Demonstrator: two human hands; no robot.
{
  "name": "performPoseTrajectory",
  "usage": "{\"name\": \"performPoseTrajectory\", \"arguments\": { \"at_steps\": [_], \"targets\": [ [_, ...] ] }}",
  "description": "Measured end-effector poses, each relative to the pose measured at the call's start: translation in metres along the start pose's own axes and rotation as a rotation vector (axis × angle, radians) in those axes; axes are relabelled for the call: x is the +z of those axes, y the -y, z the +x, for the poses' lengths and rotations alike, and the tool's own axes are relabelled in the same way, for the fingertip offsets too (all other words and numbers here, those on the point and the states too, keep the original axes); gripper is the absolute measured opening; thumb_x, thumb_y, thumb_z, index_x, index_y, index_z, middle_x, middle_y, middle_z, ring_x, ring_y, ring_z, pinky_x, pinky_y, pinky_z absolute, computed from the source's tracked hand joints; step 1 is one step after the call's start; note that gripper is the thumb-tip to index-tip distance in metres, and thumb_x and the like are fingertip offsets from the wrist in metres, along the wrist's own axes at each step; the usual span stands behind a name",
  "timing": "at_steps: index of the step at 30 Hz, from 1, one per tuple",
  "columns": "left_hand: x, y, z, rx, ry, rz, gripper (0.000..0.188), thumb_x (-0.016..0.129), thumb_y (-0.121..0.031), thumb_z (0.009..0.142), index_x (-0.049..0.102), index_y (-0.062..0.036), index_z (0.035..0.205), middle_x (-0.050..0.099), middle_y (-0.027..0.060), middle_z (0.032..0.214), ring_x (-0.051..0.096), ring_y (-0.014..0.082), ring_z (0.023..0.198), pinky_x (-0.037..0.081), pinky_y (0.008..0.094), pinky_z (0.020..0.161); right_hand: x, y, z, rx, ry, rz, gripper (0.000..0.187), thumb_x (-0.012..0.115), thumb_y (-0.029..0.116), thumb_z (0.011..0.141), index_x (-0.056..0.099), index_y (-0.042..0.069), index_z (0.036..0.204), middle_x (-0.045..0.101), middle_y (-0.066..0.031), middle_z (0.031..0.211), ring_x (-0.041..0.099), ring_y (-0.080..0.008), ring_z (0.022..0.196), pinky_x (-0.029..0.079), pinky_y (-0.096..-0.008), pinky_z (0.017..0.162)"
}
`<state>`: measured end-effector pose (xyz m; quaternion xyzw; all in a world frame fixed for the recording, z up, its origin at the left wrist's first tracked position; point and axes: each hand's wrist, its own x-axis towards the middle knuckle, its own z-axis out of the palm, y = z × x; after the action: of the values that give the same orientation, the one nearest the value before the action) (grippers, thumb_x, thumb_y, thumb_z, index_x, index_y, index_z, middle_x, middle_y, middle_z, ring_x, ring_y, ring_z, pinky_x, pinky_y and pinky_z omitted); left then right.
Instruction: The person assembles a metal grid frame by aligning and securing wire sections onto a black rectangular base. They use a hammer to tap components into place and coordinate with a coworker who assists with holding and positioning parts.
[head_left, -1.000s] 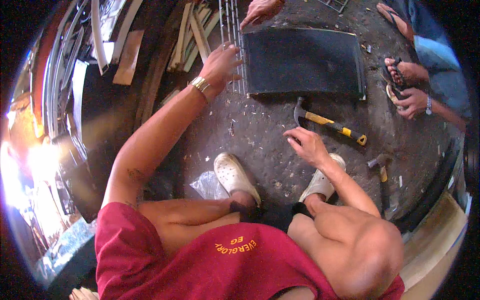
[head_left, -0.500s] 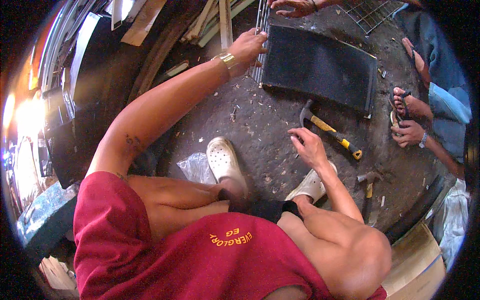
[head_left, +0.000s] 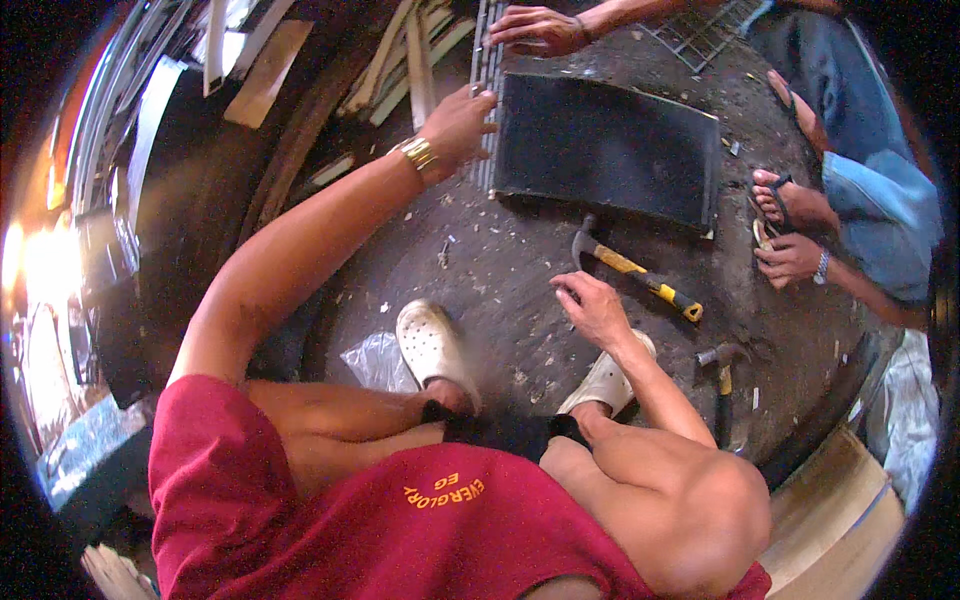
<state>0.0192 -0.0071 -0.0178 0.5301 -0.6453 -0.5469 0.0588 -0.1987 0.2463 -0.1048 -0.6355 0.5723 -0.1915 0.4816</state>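
Note:
My left hand (head_left: 458, 132) is closed on the edge of a metal wire grid (head_left: 483, 75), which stands on edge along the left side of a flat black panel (head_left: 605, 150). The panel lies just ahead on the dark floor. My right hand (head_left: 597, 308) hovers over my right shoe with loosely curled, parted fingers and nothing visible in them. Right beyond it rests a claw hammer (head_left: 640, 272) with a yellow and black handle. Another person's hand (head_left: 537, 32) touches the grid's far end. That person's other hand (head_left: 790, 260) holds something I cannot make out beside their foot.
A second hammer (head_left: 724, 370) lies right of my right shoe. Wood strips (head_left: 420, 70) are piled at the far left, and another wire grid (head_left: 700, 35) lies at the back. A clear plastic bag (head_left: 378, 362) sits by my left shoe. Cardboard (head_left: 825, 500) stands at lower right.
The whole view has shifted and turned slightly, so the panel, grid and hammers appear further left. My left hand keeps its hold on the grid; my right hand stays near the hammer.

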Motion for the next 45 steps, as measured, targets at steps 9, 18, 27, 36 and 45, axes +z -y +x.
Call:
{"name": "performPoseTrajectory", "arguments": {
  "at_steps": [9,18,27,36,45],
  "targets": [
    [0.007,-0.002,0.005,-0.207,-0.149,-0.614,0.056,0.050,-0.028,0.100,0.028,-0.0105,0.148,0.046,0.0097,0.143,0.053,0.0296,0.120,0.055,0.0492,0.081,-0.046,-0.001,0.035,-0.120,-0.172,-0.090,0.022,0.060,0.017,0.090,0.065,0.007,0.109,0.065,-0.0136,0.100,0.064,-0.0345,0.094,0.051,-0.0414,0.083],
    [0.010,-0.008,0.002,-0.207,-0.190,-0.535,0.058,0.049,-0.027,0.100,0.025,-0.0080,0.149,0.047,0.0115,0.142,0.055,0.0278,0.117,0.058,0.0417,0.074,-0.054,-0.005,0.034,-0.034,-0.247,-0.013,0.020,0.060,0.015,0.090,0.066,0.005,0.107,0.066,-0.0134,0.103,0.065,-0.0326,0.097,0.051,-0.0385,0.085],
    [0.007,-0.015,-0.002,-0.233,-0.187,-0.557,0.060,0.051,-0.023,0.100,0.022,-0.0046,0.149,0.047,0.0131,0.141,0.057,0.0293,0.114,0.059,0.0434,0.076,-0.037,-0.022,0.016,-0.032,-0.215,0.010,0.021,0.059,0.015,0.091,0.066,0.005,0.108,0.066,-0.0144,0.104,0.064,-0.0331,0.099,0.050,-0.0390,0.087],
    [0.003,-0.005,0.006,-0.214,-0.165,-0.563,0.061,0.055,-0.029,0.098,0.027,-0.0101,0.148,0.048,0.0106,0.138,0.056,0.0309,0.113,0.057,0.0486,0.076,-0.033,-0.018,0.019,-0.007,-0.191,-0.020,0.023,0.059,0.016,0.091,0.066,0.004,0.108,0.066,-0.0148,0.107,0.064,-0.0331,0.100,0.050,-0.0392,0.088],
    [-0.011,0.015,0.006,-0.219,-0.209,-0.580,0.078,0.045,-0.066,0.092,0.040,-0.0062,0.143,0.047,0.0136,0.143,0.043,0.0332,0.131,0.050,0.0556,0.088,-0.039,-0.015,0.015,-0.023,-0.210,0.002,0.022,0.060,0.018,0.090,0.067,0.006,0.107,0.067,-0.0144,0.108,0.064,-0.0331,0.102,0.051,-0.0411,0.089]
  ]
}}
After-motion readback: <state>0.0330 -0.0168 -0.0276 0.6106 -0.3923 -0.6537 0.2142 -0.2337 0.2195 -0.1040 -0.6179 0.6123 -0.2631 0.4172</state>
